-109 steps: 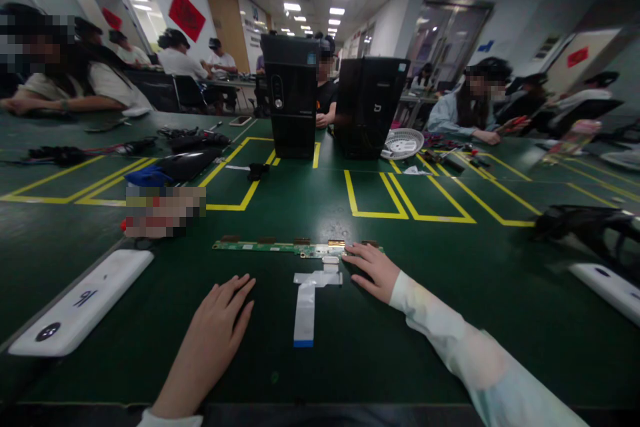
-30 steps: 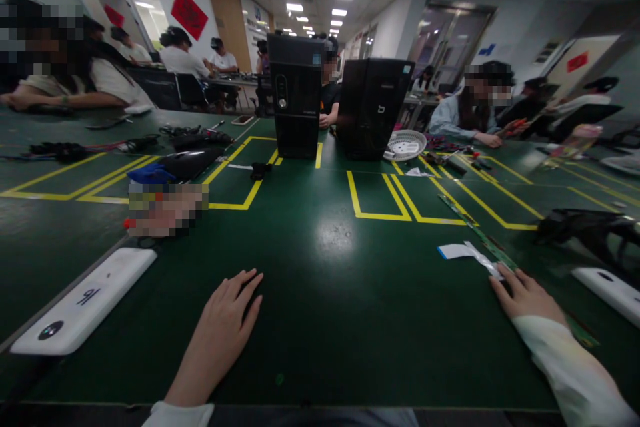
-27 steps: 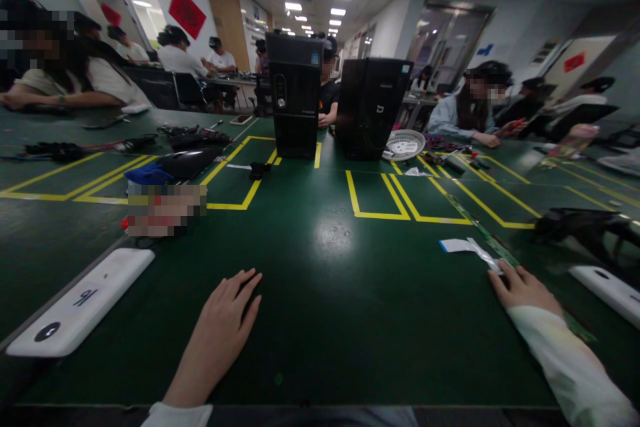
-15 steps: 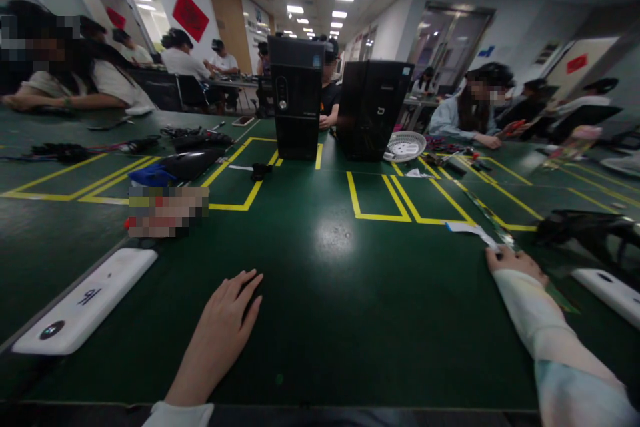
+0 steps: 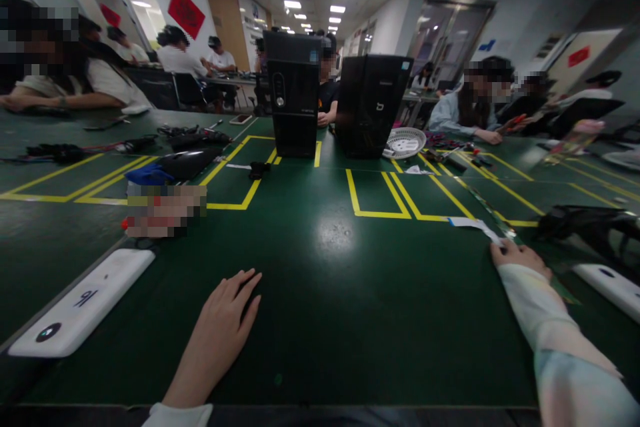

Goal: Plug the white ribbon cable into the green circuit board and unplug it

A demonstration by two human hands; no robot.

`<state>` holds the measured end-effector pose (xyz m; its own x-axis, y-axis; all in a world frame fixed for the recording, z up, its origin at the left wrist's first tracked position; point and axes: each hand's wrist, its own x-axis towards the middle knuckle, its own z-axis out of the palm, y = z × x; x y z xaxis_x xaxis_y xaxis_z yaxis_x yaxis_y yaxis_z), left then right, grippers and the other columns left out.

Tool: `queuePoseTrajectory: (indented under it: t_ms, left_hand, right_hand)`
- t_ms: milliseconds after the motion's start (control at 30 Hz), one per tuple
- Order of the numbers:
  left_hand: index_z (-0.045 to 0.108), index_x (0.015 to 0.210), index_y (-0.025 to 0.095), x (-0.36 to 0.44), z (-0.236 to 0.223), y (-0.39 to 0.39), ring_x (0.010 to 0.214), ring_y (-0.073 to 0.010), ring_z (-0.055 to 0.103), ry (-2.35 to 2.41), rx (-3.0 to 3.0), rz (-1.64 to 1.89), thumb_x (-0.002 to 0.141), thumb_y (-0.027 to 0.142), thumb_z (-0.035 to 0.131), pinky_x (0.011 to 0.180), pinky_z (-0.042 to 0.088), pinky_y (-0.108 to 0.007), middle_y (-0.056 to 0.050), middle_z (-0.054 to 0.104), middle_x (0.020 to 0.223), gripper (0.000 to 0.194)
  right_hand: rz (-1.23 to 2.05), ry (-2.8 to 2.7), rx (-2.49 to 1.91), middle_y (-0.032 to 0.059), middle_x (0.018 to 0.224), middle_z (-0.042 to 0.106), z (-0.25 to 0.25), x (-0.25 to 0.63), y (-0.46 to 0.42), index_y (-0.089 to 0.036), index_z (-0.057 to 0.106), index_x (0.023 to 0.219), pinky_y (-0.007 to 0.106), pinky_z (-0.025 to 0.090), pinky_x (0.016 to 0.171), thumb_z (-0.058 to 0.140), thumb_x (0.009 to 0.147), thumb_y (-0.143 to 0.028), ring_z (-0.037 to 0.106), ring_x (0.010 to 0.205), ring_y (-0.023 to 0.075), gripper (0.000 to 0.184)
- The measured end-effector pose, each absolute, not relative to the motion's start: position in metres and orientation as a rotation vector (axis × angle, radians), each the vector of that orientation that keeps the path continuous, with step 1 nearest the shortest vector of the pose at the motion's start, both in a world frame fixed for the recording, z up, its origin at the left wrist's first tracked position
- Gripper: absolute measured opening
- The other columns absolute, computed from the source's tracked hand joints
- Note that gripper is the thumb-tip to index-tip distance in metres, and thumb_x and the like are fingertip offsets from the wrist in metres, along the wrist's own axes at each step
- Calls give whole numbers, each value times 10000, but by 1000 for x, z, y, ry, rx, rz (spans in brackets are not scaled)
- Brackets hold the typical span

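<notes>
My left hand rests flat on the green table, fingers stretched forward and slightly apart, with nothing in it. Farther right, my right hand has its fingers curled at the near end of a white ribbon cable with a blue tip. The cable points away to the left, lying low over the tabletop; its near end is hidden by my fingers. Just beyond this hand runs a narrow green-and-silver strip along the table.
Two black computer towers stand at the back beside a white basket. White devices flank me. Yellow tape marks boxes. Dark cables and a blue-and-black item lie left. People sit around.
My right hand has shifted slightly right, and the ribbon cable has moved with it. My left hand stays in place. The view has moved very slightly.
</notes>
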<state>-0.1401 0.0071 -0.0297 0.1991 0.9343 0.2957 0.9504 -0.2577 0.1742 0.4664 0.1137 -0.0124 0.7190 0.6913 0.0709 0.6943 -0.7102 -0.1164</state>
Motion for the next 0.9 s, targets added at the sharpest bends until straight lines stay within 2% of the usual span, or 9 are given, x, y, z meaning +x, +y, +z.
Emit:
queuePoseTrajectory:
  t_ms: [467, 700, 900]
  left_hand:
    - [545, 1313, 180, -139, -29, 6, 1234, -280, 530, -1904, -2382, -569, 929, 409, 359, 1077, 379, -504, -115, 561, 1347, 484]
    - [527, 1329, 190, -140, -30, 6, 1251, -281, 514, -1912, -2385, -560, 932, 418, 359, 1087, 361, -512, -112, 544, 1368, 488]
    - [526, 1329, 191, -141, -31, 5, 1246, -282, 519, -1908, -2388, -563, 932, 409, 366, 1079, 370, -515, -115, 552, 1359, 480]
  right_hand:
    - [42, -1112, -2837, 239, 1410, 388, -8, 469, 118, -132, 464, 1355, 553, 336, 951, 178, 910, -562, 371, 1278, 408, 682]
    - [4, -1130, -2793, 219, 1423, 383, -17, 472, 116, -202, 436, 1383, 575, 292, 971, 174, 918, -542, 342, 1301, 383, 633]
    - [51, -1129, -2790, 225, 1452, 351, -16, 477, 118, -222, 434, 1403, 620, 267, 947, 205, 923, -516, 315, 1308, 414, 608]
